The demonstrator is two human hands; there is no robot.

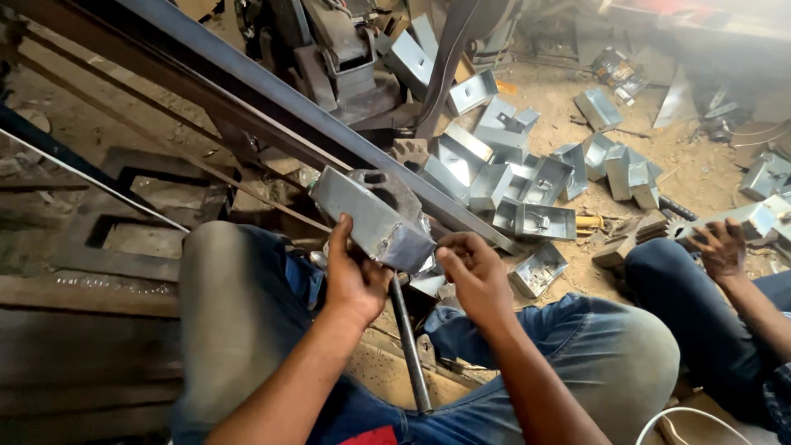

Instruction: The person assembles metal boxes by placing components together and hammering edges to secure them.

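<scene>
Left fingers: the left hand [356, 276] wraps its fingers [340, 233] up the near side of a grey, rectangular sheet-metal box [371, 216], thumb hidden behind it, so the box is clamped in the palm.
Right fingers: the right hand [476, 272] curls its fingers [456, 247] together at the lower corner of the same box, pinching or pressing its end; whether a small part sits between the fingertips cannot be told.
Box position: held in the air above the person's knees, tilted, one end toward the long steel beam [272, 107] that slants across the view, the other end low between the two hands.
Below the hands: a dark round metal rod [409, 346] runs down between the blue-jeaned legs [247, 313].
Doing it well: judged from the grip, the left hand should keep the box steady while the right works the corner, with fingertips kept off the raw cut edges.
Farther out: a heap of similar open grey metal boxes [527, 177] lies on the dusty floor [709, 173] past the beam, near a dark machine [346, 58].
Neighbour: another person's hand [723, 247] rests on a knee at the right, beside one more box.
</scene>
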